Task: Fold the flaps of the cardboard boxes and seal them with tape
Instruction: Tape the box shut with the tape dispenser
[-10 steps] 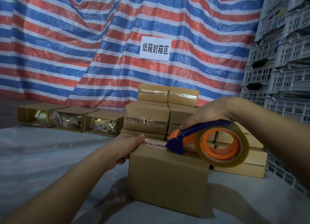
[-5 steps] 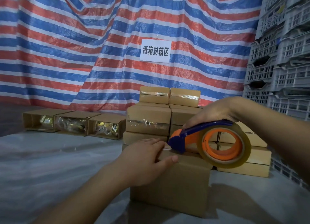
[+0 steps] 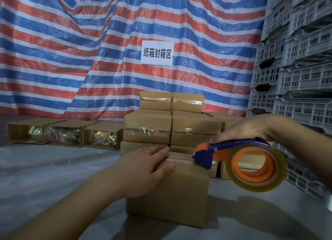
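Item: cardboard box (image 3: pixel 172 194), on worktop (image 3: pixel 45 176), under my left fingers (image 3: pixel 158 152), which lie flat on its lid. Item: tape dispenser (image 3: pixel 239 160), my right hand (image 3: pixel 246 130) curled round its handle, nose on the seam just beyond those fingertips. Risk: uneven pull wrinkles tape, or box slides.

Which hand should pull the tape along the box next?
Probably the right hand: it grips the tape dispenser, whose nose sits on the box top seam. The left hand lies flat, steadying it.
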The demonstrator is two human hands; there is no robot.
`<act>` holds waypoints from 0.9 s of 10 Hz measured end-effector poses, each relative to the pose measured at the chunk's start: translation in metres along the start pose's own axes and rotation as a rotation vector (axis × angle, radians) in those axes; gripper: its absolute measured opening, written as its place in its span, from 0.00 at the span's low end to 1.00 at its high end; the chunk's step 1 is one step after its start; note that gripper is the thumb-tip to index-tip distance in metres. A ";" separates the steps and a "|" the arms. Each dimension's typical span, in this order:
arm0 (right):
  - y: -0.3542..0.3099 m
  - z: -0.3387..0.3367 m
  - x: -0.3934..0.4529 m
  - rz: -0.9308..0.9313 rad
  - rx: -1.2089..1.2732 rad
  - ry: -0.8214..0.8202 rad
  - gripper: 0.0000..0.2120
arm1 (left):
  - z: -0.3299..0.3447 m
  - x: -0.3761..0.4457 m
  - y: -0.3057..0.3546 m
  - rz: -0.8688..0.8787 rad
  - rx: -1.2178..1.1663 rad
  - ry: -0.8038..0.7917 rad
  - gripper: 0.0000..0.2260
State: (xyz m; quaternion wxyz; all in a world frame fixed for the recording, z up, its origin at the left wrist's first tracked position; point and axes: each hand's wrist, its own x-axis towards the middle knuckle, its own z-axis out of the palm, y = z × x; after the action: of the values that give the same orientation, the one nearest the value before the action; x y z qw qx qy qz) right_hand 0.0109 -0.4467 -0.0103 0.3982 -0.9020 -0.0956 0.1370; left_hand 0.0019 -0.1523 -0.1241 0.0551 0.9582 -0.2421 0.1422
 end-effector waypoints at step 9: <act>0.022 -0.013 -0.028 0.320 -0.589 -0.009 0.26 | 0.006 0.015 0.069 0.124 0.030 -0.015 0.31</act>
State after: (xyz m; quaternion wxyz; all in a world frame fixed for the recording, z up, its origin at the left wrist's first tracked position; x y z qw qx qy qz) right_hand -0.0099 -0.4781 -0.0138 0.0934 -0.9813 0.0098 0.1682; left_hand -0.0169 -0.2210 -0.1230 0.0300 0.9431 -0.2994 0.1415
